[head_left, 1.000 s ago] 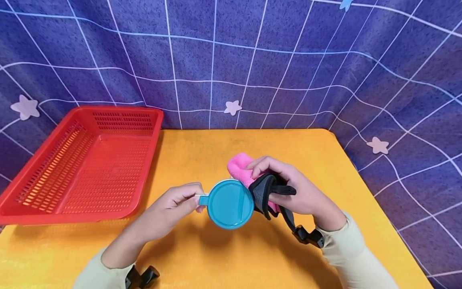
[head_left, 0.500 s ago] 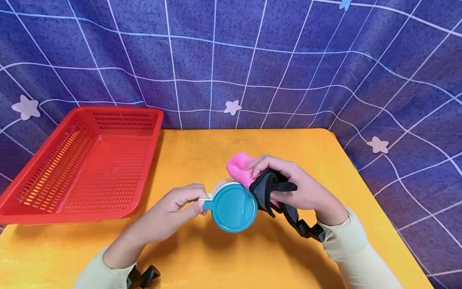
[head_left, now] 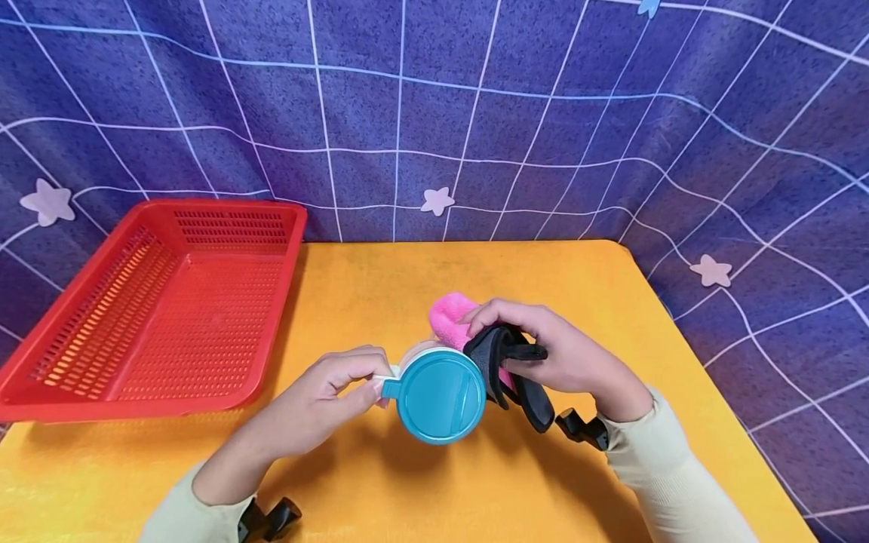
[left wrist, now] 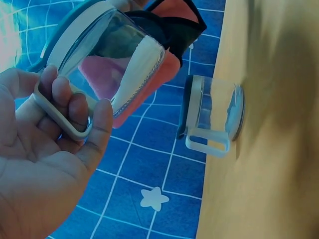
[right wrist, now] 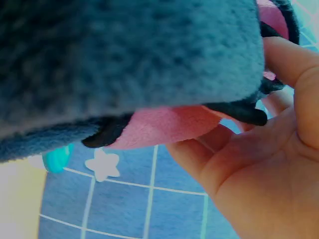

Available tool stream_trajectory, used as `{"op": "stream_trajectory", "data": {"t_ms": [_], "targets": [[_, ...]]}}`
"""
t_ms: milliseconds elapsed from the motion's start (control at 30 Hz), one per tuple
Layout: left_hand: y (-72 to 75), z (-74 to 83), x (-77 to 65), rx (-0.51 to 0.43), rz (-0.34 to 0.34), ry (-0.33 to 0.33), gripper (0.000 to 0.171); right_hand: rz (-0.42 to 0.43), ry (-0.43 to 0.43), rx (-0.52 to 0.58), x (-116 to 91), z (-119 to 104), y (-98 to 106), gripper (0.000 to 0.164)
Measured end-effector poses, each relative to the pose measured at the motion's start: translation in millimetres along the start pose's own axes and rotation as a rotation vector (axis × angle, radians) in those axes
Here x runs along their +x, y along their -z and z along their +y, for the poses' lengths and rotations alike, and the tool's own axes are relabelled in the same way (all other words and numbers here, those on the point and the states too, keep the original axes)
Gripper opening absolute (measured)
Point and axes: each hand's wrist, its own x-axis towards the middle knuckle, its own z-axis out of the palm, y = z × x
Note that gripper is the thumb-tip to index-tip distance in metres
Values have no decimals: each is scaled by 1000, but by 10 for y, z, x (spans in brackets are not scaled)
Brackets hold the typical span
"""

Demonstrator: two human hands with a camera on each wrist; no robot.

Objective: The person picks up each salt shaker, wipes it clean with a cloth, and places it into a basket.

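My left hand [head_left: 339, 388] grips the pale loop handle [left wrist: 56, 114] of a clear jar with a teal lid [head_left: 441, 398]. The jar is held up above the table, its lid turned toward the head camera. On the jar's right side, my right hand [head_left: 557, 348] holds a pink and dark grey cloth [head_left: 451, 318] with black edging against the wall. In the left wrist view, pink and white parts of the cloth show by the clear wall. Dark grey fabric [right wrist: 149, 55] fills much of the right wrist view and hides the jar there.
A second clear jar [left wrist: 217, 112] with a teal lid and handle stands on the table in the left wrist view. At the left sits a red perforated basket [head_left: 204, 324] on the yellow table [head_left: 543, 264]. A blue gridded curtain [head_left: 366, 113] hangs behind.
The jar has shifted slightly right and toward me, lid tipped more to the camera. My right hand and the cloth have moved a little, and a black-edged flap now hangs lower right.
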Motion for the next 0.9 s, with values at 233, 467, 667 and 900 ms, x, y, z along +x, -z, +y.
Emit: {"op": "stream_trajectory", "data": {"t_ms": [233,467,667,900], "targets": [[1,-26,5,10,0,15,27,-16,29,-240,-28,-293,66,58],[-24,-17,5,42,-16,5,26,-62,91,-281,41,-502,91,53],[-56,49,3,84,-41,34,25,-66,90,-261,122,-345,40,62],[-89,100,3,114,-80,-4,24,-110,29,-198,173,-77,-45,63]]}}
